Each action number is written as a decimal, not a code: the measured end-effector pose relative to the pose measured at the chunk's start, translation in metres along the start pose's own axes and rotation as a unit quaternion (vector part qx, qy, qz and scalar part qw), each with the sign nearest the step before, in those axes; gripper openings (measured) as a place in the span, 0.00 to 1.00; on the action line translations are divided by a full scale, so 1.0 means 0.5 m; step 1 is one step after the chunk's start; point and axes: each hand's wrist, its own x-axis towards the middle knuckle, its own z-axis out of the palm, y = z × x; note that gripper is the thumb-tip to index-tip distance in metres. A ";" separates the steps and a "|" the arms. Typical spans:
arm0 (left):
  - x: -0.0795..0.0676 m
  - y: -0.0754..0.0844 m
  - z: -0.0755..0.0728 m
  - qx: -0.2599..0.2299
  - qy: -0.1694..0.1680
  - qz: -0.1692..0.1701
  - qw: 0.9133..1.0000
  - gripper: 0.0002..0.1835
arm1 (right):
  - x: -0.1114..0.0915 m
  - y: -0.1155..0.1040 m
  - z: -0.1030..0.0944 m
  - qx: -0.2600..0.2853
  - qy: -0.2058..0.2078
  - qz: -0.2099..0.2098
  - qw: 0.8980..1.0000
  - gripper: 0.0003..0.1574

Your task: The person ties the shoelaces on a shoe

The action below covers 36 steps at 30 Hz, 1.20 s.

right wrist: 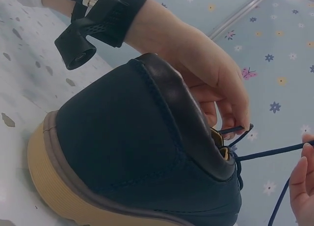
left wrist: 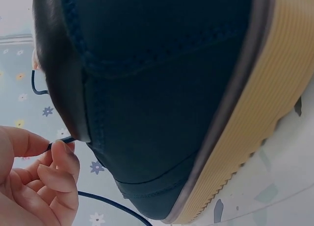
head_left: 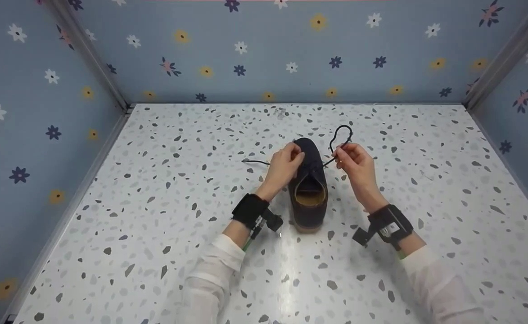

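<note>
A dark navy lace-up shoe (head_left: pixel 309 216) stands in the middle of the table, toe pointing away from me. My left hand (head_left: pixel 282 166) is at its left side by the lacing, pinching one shoelace (left wrist: pixel 113 203) between thumb and forefinger. That lace's free end (head_left: pixel 255 161) sticks out to the left, beyond the hand. To the right of the shoe, my right hand (head_left: pixel 358 168) pinches the other shoelace (right wrist: pixel 272 152), which runs taut from the lacing. Past these fingers, the lace curves up in a loop (head_left: pixel 351 133). A thick tan sole (left wrist: pixel 255 98) shows from the side.
The speckled white table (head_left: pixel 164 216) surrounds the shoe. Blue flowered panels (head_left: pixel 264 54) stand along the back and both sides, joined by grey metal posts (head_left: pixel 88 49). Each wrist wears a black strap (head_left: pixel 250 210) with a small camera.
</note>
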 end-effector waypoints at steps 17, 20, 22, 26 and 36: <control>0.002 -0.002 0.003 0.014 -0.026 0.013 0.999 0.05 | -0.009 -0.070 0.056 -0.011 -0.035 -0.050 0.998 0.12; 0.003 -0.002 0.004 0.021 -0.024 0.016 0.999 0.05 | -0.017 -0.089 0.071 -0.040 -0.028 -0.051 0.998 0.12; 0.004 -0.001 0.004 0.023 -0.023 0.017 0.999 0.05 | -0.018 -0.096 0.075 -0.057 -0.024 -0.048 0.997 0.11; 0.005 0.000 0.004 0.019 -0.025 0.016 0.999 0.05 | -0.021 -0.116 0.091 -0.085 -0.012 -0.035 0.996 0.07; 0.006 0.004 0.004 0.026 -0.031 0.022 0.999 0.06 | -0.008 -0.125 0.106 -0.088 -0.024 -0.056 0.994 0.07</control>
